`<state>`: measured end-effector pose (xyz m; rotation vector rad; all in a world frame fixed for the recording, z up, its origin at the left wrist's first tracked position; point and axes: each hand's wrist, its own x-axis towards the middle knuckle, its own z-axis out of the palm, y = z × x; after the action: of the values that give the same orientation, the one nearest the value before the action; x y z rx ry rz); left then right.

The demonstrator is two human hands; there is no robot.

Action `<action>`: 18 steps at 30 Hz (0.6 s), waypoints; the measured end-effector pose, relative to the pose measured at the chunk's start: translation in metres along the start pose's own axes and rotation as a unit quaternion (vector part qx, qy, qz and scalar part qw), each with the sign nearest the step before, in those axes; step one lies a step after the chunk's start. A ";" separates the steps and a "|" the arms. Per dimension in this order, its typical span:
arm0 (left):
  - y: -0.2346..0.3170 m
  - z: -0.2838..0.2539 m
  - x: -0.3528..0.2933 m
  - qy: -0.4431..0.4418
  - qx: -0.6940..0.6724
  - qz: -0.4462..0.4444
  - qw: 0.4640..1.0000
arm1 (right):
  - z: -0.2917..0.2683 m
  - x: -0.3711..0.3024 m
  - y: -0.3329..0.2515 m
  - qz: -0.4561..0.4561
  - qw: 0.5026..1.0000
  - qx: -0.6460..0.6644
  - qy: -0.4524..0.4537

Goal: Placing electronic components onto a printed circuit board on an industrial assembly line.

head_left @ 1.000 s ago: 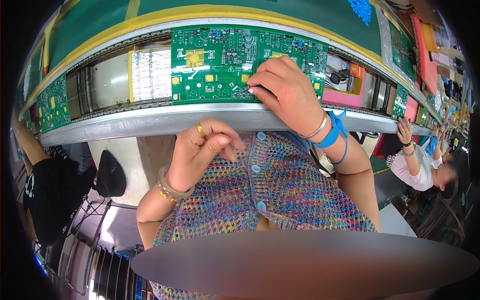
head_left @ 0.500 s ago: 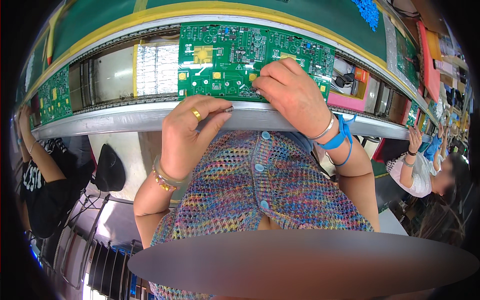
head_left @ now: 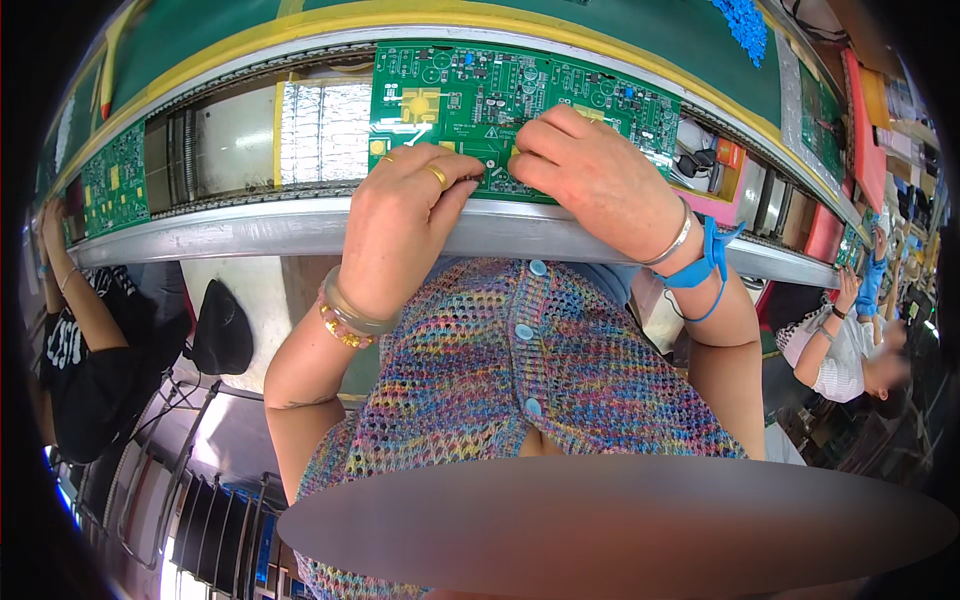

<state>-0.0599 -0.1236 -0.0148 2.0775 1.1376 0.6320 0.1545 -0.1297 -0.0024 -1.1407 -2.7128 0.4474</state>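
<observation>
A green circuit board [head_left: 500, 70] with yellow pads and small soldered parts lies across the conveyor rails in front of me. My left hand [head_left: 405, 215], wearing a gold ring, reaches over the near rail onto the board's front edge. Its thumb and fingers are pinched around a tiny dark piece whose kind I cannot make out. Close by on the right, my right hand [head_left: 605, 185] rests over the board with fingers curled and tips pressed together near its surface. Whatever those fingertips hold is hidden. A blue wrist strap [head_left: 700, 268] circles my right wrist.
The metal near rail [head_left: 540, 230] runs across in front of me. Another board [head_left: 115, 185] sits further left on the line. A pink bin [head_left: 712, 205] with parts stands right, below rail level. Blue small parts [head_left: 740, 28] lie at the back. Co-workers' arms [head_left: 85, 300] are at both sides.
My left hand has moved from the near rail up and right onto the board's front part. My right hand stays over the board. The board appears slightly further right in view.
</observation>
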 end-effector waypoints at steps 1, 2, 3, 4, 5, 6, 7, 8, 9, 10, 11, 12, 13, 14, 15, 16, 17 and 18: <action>0.000 0.000 0.000 0.000 -0.006 -0.005 1.000 | 0.001 0.001 0.000 0.000 1.000 0.001 0.000; 0.000 0.000 0.000 0.000 -0.006 -0.006 1.000 | 0.001 0.002 0.001 -0.010 1.000 -0.012 0.009; 0.000 0.000 0.000 -0.001 -0.008 -0.009 1.000 | 0.002 0.003 0.002 -0.020 0.999 -0.025 0.018; 0.000 0.000 0.000 -0.002 -0.009 -0.012 1.000 | 0.001 0.004 0.001 -0.020 0.999 -0.024 0.018; 0.000 0.000 0.000 -0.003 -0.009 -0.012 1.000 | 0.000 0.004 0.000 -0.017 0.999 -0.029 0.012; 0.000 0.000 0.000 -0.006 -0.007 -0.017 1.000 | -0.001 0.004 -0.001 -0.015 0.999 -0.035 0.006; 0.000 -0.001 0.000 -0.010 -0.005 -0.022 1.000 | 0.000 0.005 -0.002 -0.014 0.999 -0.034 0.006; 0.000 0.000 0.001 -0.012 -0.006 -0.020 1.000 | 0.003 0.005 -0.003 -0.020 0.999 -0.028 0.017; 0.000 0.000 0.001 -0.013 -0.015 -0.030 0.999 | 0.004 0.004 -0.003 -0.026 0.999 -0.022 0.029; 0.000 0.001 0.001 -0.014 -0.025 -0.040 0.999 | 0.004 0.002 -0.004 -0.022 0.999 -0.022 0.030; 0.000 0.001 0.000 -0.015 -0.024 -0.039 0.999 | 0.003 0.000 -0.004 -0.001 0.999 0.003 0.051; 0.000 0.001 0.000 -0.003 -0.039 -0.044 0.998 | 0.002 -0.003 -0.005 0.021 0.997 0.028 0.073; 0.001 0.001 0.000 0.009 -0.053 -0.049 0.997 | -0.001 -0.007 -0.007 0.023 0.996 0.029 0.076; 0.002 0.001 -0.001 0.005 -0.052 -0.048 0.997 | -0.004 -0.014 -0.012 0.047 0.993 0.041 0.105; 0.003 0.000 -0.001 0.005 -0.051 -0.060 0.997 | -0.006 -0.020 -0.016 0.072 0.987 0.053 0.134; 0.004 0.000 -0.001 0.004 -0.051 -0.073 0.996 | -0.006 -0.025 -0.019 0.075 0.986 0.056 0.136; 0.005 0.001 0.001 -0.002 -0.050 -0.070 0.996 | -0.004 -0.032 -0.023 0.078 0.981 0.073 0.160; 0.005 0.001 0.003 0.001 -0.036 -0.036 0.999 | -0.002 -0.038 -0.026 0.081 0.976 0.090 0.183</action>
<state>-0.0557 -0.1235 -0.0114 1.9660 1.1690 0.6319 0.1644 -0.1739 0.0065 -1.2577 -2.2287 0.4437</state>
